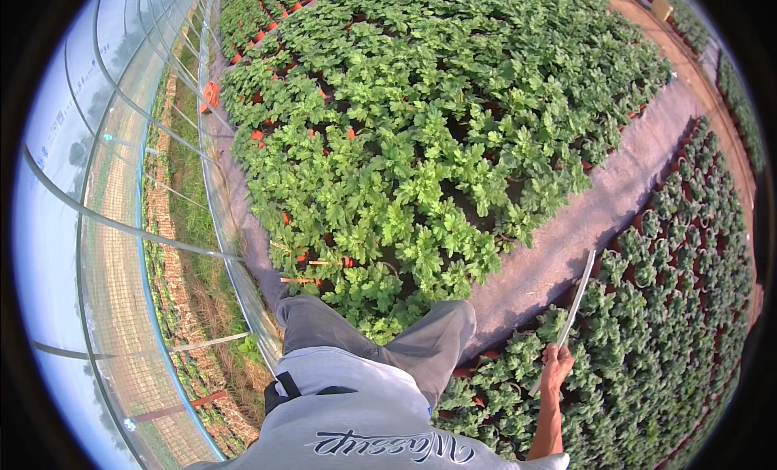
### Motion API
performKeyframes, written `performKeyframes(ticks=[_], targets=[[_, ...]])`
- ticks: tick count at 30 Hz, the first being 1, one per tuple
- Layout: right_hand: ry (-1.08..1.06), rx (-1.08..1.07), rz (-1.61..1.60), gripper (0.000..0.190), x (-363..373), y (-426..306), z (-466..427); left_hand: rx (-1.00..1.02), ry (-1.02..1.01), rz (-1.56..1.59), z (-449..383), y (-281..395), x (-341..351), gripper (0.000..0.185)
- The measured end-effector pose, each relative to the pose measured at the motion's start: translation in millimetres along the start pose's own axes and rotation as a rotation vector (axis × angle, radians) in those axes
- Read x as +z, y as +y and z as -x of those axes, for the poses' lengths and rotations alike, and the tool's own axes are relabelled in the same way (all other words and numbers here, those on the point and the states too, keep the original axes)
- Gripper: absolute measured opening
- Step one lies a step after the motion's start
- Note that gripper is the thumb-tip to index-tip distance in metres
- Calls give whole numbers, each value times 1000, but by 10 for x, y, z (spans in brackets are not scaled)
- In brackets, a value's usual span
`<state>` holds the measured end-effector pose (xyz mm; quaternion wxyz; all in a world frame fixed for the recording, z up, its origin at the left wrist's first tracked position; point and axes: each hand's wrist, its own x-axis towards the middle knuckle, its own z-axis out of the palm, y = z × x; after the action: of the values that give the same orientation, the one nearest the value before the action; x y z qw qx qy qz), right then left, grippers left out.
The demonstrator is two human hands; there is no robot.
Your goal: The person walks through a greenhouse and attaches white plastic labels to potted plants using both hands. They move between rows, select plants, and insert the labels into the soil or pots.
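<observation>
My right hand (556,364) is closed around a long, thin, pale stick (576,305), held out over the potted plants at the lower right. Its upper end reaches the edge of the grey path, and a short piece sticks out below my fist. My left hand is out of view. Before my knees spreads a dense block of leafy green potted plants (400,185). Smaller, darker potted plants (643,342) in red-brown pots stand in rows on the right, beneath my right hand and the stick.
A grey ground-cover path (546,245) runs diagonally between the plant blocks. On the left are curved metal hoops (136,230) with netting, and an orange object (209,97) beside the plants. Short wooden sticks (298,280) lie near my knee. A brown dirt strip (698,63) curves along the upper right.
</observation>
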<state>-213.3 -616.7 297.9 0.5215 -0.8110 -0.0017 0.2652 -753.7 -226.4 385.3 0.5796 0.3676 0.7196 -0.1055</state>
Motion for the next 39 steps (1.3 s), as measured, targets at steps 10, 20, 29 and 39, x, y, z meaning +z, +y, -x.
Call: performKeyframes(ticks=[10, 20, 29, 39], targets=[[160, 144, 388, 31, -248, 1663, 686, -198, 6, -106, 7, -244, -71, 13], [-19, 148, 22, 32, -277, 514, -312, -464, -13, -8, 962, -1203, -114, 15], [-391, -20, 8, 28, 7, -1093, -635, -639, -198, 221, 2345, -3009, -37, 17], [-677, -57, 218, 26, 360, -1823, -695, -559, 81, 118, 2576, -2806, 379, 11]])
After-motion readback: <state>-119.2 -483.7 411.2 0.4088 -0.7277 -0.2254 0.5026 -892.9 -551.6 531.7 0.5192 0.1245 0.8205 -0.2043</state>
